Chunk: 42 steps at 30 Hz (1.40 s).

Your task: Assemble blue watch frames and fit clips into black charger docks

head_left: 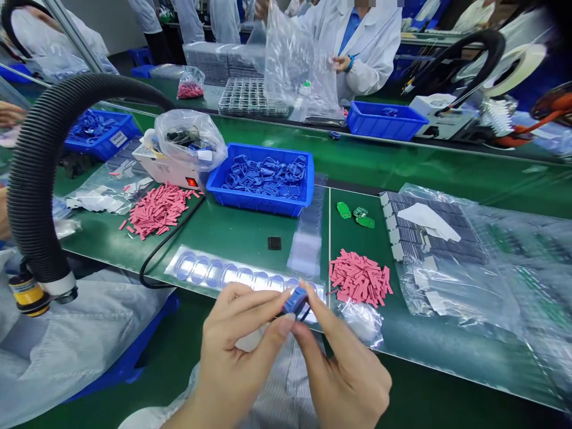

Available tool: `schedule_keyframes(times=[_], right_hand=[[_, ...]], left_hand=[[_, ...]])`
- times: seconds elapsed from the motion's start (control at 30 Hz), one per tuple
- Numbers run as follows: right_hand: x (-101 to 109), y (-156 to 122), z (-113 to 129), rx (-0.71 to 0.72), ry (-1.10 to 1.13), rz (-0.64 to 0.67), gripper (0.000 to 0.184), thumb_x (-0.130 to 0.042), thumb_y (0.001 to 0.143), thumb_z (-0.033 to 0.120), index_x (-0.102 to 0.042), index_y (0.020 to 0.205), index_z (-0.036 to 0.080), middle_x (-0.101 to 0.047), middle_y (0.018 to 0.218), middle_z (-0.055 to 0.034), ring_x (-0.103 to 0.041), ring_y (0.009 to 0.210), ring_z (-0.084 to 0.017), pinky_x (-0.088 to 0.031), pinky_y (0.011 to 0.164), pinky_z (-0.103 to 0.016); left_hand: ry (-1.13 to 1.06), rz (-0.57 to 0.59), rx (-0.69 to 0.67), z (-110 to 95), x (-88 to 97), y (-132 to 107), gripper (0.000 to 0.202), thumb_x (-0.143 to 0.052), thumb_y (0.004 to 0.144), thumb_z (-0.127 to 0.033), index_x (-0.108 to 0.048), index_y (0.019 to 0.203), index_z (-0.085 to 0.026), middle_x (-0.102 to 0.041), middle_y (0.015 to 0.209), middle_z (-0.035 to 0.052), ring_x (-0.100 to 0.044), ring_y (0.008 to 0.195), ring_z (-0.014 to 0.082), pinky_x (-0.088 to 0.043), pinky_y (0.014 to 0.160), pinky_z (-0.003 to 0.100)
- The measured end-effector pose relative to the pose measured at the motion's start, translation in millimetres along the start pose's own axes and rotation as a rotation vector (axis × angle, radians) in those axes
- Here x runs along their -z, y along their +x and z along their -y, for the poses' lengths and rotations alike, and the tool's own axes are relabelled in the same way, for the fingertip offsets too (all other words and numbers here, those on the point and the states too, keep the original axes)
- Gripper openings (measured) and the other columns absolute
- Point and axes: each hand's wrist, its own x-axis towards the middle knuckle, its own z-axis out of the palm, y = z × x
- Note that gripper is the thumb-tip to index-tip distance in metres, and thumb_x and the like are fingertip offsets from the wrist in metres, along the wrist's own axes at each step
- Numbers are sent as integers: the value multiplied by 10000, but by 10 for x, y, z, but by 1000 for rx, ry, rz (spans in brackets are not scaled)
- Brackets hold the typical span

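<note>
My left hand point(236, 351) and my right hand point(346, 372) meet low in the middle of the view, both pinching one small blue plastic part point(295, 300) with a dark piece under it. They hover over the near end of a clear blister tray point(210, 269) with oval pockets. A pile of pink strips point(360, 277) lies just right of the hands. Beyond the tray sits a small black square point(274, 242), and behind it a blue bin point(261, 199) full of blue parts.
A black corrugated hose point(38, 173) arcs down at the left. A second pink pile point(156, 208), green circuit boards point(355, 215), bagged trays point(440, 244) and a plastic bag on a white box point(190, 140) lie on the green bench. A person in a white coat point(364, 44) handles a bag across the conveyor.
</note>
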Motion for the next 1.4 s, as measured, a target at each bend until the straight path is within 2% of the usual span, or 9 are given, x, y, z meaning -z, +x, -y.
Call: schedule_keyframes(times=[0.2, 0.3, 0.4, 0.5, 0.73, 0.97, 1.17, 1.3, 1.4], right_hand=[[-20, -28, -93, 80, 4, -5, 525, -666, 754, 86, -533, 1243, 225, -694, 1010, -56, -682, 849, -213, -581, 740, -303], [32, 26, -198, -24, 255, 154, 405, -630, 798, 154, -565, 1185, 253, -679, 1056, -42, -648, 952, -208, -559, 808, -325], [97, 93, -285, -185, 538, 343, 176, -555, 852, 194, -632, 998, 256, -684, 973, -32, -639, 934, -190, -554, 780, -319], [133, 123, -315, -242, 678, 374, 120, -544, 849, 169, -623, 905, 240, -666, 857, -27, -634, 859, -178, -542, 732, -310], [156, 112, -309, -116, 520, 367, 155, -548, 820, 101, -608, 904, 218, -658, 882, -39, -622, 860, -181, -520, 767, -322], [182, 100, -342, 4, 407, 391, 213, -518, 819, 54, -572, 959, 206, -656, 884, -31, -620, 881, -172, -494, 860, -353], [255, 192, -433, 224, 208, 520, 225, -539, 818, 50, -551, 998, 184, -654, 931, -43, -610, 909, -168, -457, 940, -380], [194, 161, -356, 152, 232, 336, 270, -652, 777, 166, -550, 1026, 187, -665, 904, -53, -630, 878, -184, -542, 783, -322], [128, 75, -253, -72, 226, 175, 363, -747, 685, 292, -581, 993, 193, -677, 860, -51, -655, 810, -201, -569, 709, -319]], left_hand=[[120, 95, -117, -24, 79, 98, 248, -663, 724, -87, -683, 931, -221, -732, 752, -29, -510, 562, 99, -465, 492, 247], [144, 78, -253, 14, 91, 80, 277, -642, 718, -33, -660, 953, -180, -730, 772, -4, -527, 565, 100, -450, 501, 264], [131, 113, -348, 52, 102, 42, 256, -614, 739, -29, -638, 968, -143, -734, 825, 36, -591, 633, 115, -455, 540, 274], [137, 156, -364, 53, 125, 28, 208, -595, 771, -62, -625, 957, -149, -732, 822, 42, -610, 666, 123, -458, 577, 280], [151, 272, -219, -4, 122, 119, 218, -675, 742, -284, -627, 931, -186, -703, 815, 31, -598, 745, 158, -486, 676, 296], [24, 189, -223, 99, 7, 83, 60, -631, 779, -194, -630, 833, -169, -660, 640, 10, -560, 583, 126, -449, 540, 264], [218, 312, -257, 146, 66, 45, 202, -657, 741, -101, -628, 919, -192, -725, 790, 6, -598, 696, 140, -505, 623, 264], [140, 217, -215, 128, 8, 11, 227, -639, 720, -42, -637, 891, -192, -718, 725, -4, -589, 622, 125, -493, 568, 258], [75, 164, -195, 117, -57, -29, 241, -640, 710, -37, -638, 896, -190, -729, 742, 5, -614, 619, 132, -490, 563, 271]])
